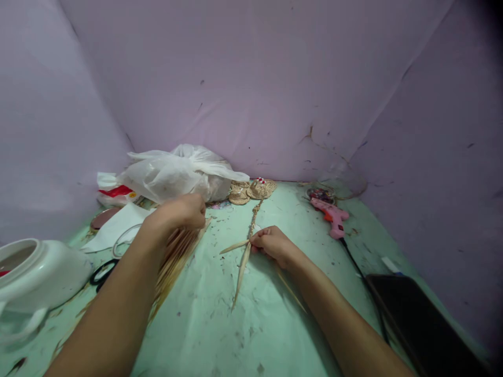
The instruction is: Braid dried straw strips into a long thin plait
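The braid lies at the middle of the counter, running up towards twelve o'clock. Its near end is pinched between thumb and fingers of the right hand; loose strands fan out towards eight, between six and seven, and five o'clock.

From the braid, the dish at two o'clock holds small multicoloured bits. The bag at ten o'clock is bunched up, its contents too veiled to tell. The white pot at nine o'clock lies with its mouth showing, something red inside.

The right forearm reaches in from five o'clock, fingers curled under the thumb. The left forearm comes from seven o'clock, and the left hand is closed like a fist over the far end of the straw; I cannot tell whether it grips any.
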Tool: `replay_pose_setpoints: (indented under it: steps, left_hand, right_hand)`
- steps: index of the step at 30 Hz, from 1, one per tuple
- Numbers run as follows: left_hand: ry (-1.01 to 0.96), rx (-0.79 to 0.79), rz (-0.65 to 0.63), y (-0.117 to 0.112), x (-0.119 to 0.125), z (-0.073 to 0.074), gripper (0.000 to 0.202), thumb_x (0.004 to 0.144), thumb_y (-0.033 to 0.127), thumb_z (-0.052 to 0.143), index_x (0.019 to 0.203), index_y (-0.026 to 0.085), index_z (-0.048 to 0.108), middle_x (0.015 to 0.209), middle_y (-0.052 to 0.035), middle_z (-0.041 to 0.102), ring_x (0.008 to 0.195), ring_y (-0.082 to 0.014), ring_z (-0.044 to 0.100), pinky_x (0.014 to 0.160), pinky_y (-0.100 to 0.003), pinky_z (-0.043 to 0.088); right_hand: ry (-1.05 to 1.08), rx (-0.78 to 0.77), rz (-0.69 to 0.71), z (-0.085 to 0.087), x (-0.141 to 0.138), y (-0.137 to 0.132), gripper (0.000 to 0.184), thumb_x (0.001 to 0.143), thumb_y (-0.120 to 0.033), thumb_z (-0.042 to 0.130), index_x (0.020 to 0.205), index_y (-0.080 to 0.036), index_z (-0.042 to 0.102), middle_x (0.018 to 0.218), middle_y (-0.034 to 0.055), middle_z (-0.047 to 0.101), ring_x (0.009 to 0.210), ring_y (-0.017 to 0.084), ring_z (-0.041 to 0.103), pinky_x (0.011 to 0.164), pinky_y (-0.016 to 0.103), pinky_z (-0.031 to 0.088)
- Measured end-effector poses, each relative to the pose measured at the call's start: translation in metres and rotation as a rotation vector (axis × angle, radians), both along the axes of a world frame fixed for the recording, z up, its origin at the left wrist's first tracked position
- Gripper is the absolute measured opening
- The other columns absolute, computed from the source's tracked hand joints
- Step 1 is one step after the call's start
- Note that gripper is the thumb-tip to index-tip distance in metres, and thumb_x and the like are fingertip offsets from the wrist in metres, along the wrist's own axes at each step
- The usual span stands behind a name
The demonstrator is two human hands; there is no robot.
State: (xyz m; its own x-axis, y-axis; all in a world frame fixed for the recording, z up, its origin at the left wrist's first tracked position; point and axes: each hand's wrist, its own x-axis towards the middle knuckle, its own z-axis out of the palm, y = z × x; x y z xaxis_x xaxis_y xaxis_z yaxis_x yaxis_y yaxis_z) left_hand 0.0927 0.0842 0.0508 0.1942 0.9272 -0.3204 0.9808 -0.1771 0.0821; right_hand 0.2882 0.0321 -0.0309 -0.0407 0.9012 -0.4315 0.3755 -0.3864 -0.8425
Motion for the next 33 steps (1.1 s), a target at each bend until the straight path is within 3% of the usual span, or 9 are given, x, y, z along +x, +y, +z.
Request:
replay_pose_setpoints:
  steps: [5, 9, 12, 15, 19, 23, 28, 33]
  left_hand:
    - [0.141, -0.022, 0.013, 0.002, 0.010, -0.013, 0.024, 0.048, 0.031, 0.062, 0.066, 0.016, 0.063, 0.073, -0.0105, 0.063, 0.063, -0.0212, 0.055, 0.053, -0.026, 0.037]
    - [0.206, 0.035, 0.057, 0.003, 0.020, -0.025, 0.025, 0.052, 0.022, 0.056, 0.075, 0.016, 0.065, 0.081, -0.0131, 0.064, 0.071, -0.0231, 0.058, 0.058, -0.027, 0.040]
    - [0.188, 0.083, 0.069, 0.004, 0.018, -0.026, 0.024, 0.054, 0.019, 0.051, 0.074, 0.016, 0.065, 0.080, -0.0121, 0.064, 0.071, -0.0221, 0.057, 0.058, -0.027, 0.040]
    - [-0.016, 0.072, -0.030, 0.006, 0.014, -0.022, 0.017, 0.054, 0.019, 0.049, 0.065, 0.015, 0.062, 0.067, -0.0061, 0.061, 0.062, -0.0175, 0.054, 0.054, -0.024, 0.037]
    - [-0.548, -0.142, -0.186, 0.005, 0.016, -0.017, 0.010, 0.054, 0.019, 0.052, 0.062, 0.014, 0.057, 0.056, 0.0017, 0.051, 0.052, -0.0086, 0.044, 0.050, -0.019, 0.033]
    - [-0.830, -0.424, -0.094, -0.001, 0.024, -0.021, 0.012, 0.053, 0.019, 0.055, 0.064, 0.014, 0.053, 0.049, 0.0047, 0.044, 0.040, -0.0044, 0.034, 0.040, -0.018, 0.026]
    - [-0.680, -0.541, -0.081, -0.001, 0.038, -0.045, 0.012, 0.050, 0.019, 0.053, 0.061, 0.014, 0.055, 0.044, 0.0051, 0.043, 0.039, -0.0057, 0.034, 0.038, -0.018, 0.025]
    - [-0.508, -0.341, -0.103, 0.001, 0.049, -0.061, 0.013, 0.047, 0.015, 0.053, 0.059, 0.014, 0.057, 0.048, 0.0041, 0.048, 0.046, -0.0079, 0.040, 0.045, -0.019, 0.031]
  right_hand:
    - [0.028, -0.035, 0.014, 0.004, 0.000, -0.001, 0.013, 0.061, -0.014, 0.048, 0.048, -0.013, 0.052, 0.029, -0.0074, 0.025, 0.027, 0.003, 0.017, 0.034, 0.021, 0.010]
    - [0.029, -0.043, 0.008, 0.002, 0.001, 0.000, 0.013, 0.061, -0.014, 0.049, 0.048, -0.013, 0.052, 0.029, -0.0073, 0.026, 0.027, 0.003, 0.017, 0.033, 0.021, 0.010]
    - [0.033, -0.038, 0.017, 0.000, 0.001, 0.001, 0.013, 0.061, -0.014, 0.049, 0.048, -0.013, 0.052, 0.029, -0.0072, 0.027, 0.027, 0.003, 0.017, 0.032, 0.021, 0.009]
    - [0.047, -0.045, 0.021, 0.000, 0.002, 0.001, 0.013, 0.061, -0.014, 0.049, 0.049, -0.014, 0.052, 0.028, -0.0077, 0.025, 0.026, 0.003, 0.016, 0.032, 0.021, 0.009]
    - [0.065, -0.050, 0.015, 0.000, 0.002, 0.001, 0.014, 0.061, -0.015, 0.048, 0.048, -0.014, 0.051, 0.027, -0.0076, 0.025, 0.025, 0.003, 0.015, 0.031, 0.021, 0.008]
    - [0.089, -0.037, 0.014, 0.000, 0.002, 0.000, 0.015, 0.061, -0.015, 0.049, 0.046, -0.014, 0.050, 0.027, -0.0076, 0.025, 0.025, 0.003, 0.015, 0.031, 0.021, 0.007]
    - [0.125, -0.066, 0.014, 0.000, 0.003, 0.001, 0.016, 0.062, -0.014, 0.049, 0.046, -0.014, 0.049, 0.027, -0.0080, 0.024, 0.025, 0.003, 0.014, 0.031, 0.021, 0.007]
    - [0.172, -0.069, 0.006, 0.000, 0.004, 0.001, 0.016, 0.062, -0.012, 0.047, 0.046, -0.013, 0.050, 0.028, -0.0072, 0.028, 0.025, 0.002, 0.014, 0.031, 0.021, 0.007]
